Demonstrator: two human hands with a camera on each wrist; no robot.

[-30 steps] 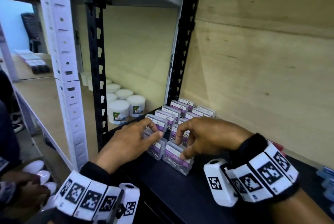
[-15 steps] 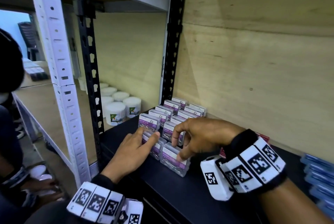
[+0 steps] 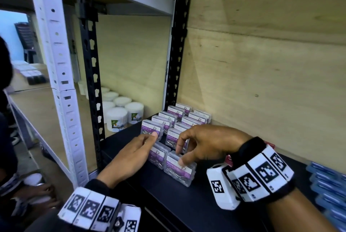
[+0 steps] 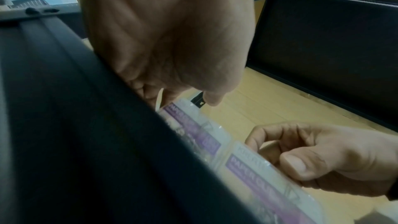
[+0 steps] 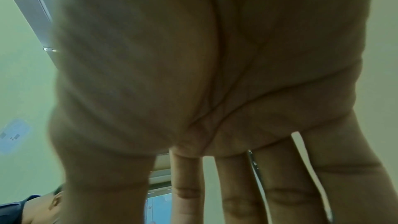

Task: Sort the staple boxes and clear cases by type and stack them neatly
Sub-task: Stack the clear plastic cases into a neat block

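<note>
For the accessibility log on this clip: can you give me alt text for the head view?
Two hands work on clear paper clip cases lined in two rows on a black shelf: the right hand pinches the nearest case, while the left hand rests flat against the case beside it. White tubs stand on the neighbouring shelf.

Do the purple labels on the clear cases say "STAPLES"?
No. In the head view, the clear cases standing in rows on the black shelf have purple labels that read "PAPER CLIP".
</note>
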